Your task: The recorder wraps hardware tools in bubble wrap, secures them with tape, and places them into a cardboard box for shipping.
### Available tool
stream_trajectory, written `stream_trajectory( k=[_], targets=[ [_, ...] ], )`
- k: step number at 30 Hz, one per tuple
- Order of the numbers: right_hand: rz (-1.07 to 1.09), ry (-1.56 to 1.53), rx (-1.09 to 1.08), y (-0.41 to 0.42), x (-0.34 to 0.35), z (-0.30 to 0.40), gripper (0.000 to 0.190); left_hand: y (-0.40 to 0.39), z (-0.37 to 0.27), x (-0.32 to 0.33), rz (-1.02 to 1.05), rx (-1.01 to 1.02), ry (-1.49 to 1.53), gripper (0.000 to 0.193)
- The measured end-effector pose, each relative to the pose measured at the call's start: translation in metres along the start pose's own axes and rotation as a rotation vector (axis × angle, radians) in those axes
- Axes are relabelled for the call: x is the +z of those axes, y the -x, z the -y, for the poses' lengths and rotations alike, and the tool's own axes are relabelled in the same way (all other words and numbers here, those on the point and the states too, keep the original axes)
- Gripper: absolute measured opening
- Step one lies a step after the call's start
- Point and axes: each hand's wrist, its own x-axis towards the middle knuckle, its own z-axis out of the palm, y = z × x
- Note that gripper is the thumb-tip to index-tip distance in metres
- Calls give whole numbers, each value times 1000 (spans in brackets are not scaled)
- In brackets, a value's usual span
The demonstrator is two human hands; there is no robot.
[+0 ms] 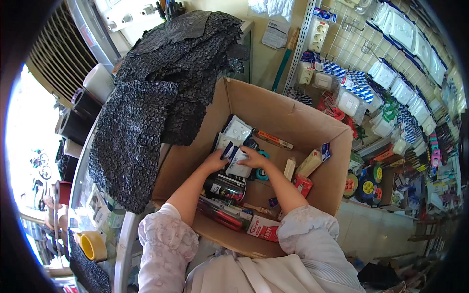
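Before me stands a deep cardboard box point(256, 97), and both my hands reach down into it. A white wall-plate pack with a dark blue header point(239, 168) sits between them. My left hand point(213, 162) pinches its left side, and my right hand point(255, 158) grips its right side. Behind it lie more white packs point(237, 129) in clear wrap. A teal round item point(262, 172) shows partly behind my right hand. Below the hands is a dark clear-wrapped pack point(229, 188). A red and white bulb carton point(263, 227) lies at the box's near side.
An orange slim carton point(274, 140), a cream power strip point(310, 163) and a red carton point(302, 185) lie in the box's right part. Black bubble wrap point(128, 143) drapes over the glass counter at left. Packaged electrical fittings point(350, 100) hang on a wire rack at right.
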Motion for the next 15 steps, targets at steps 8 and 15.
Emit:
stream_trajectory(
  k=[8, 15],
  targets=[
    [-46, 190, 281, 15, -50, -48, 65, -15, 1, 9, -62, 101, -93, 52],
    [-493, 879, 303, 15, -18, 56, 59, 5, 0, -16, 58, -5, -249, 51]
  ],
)
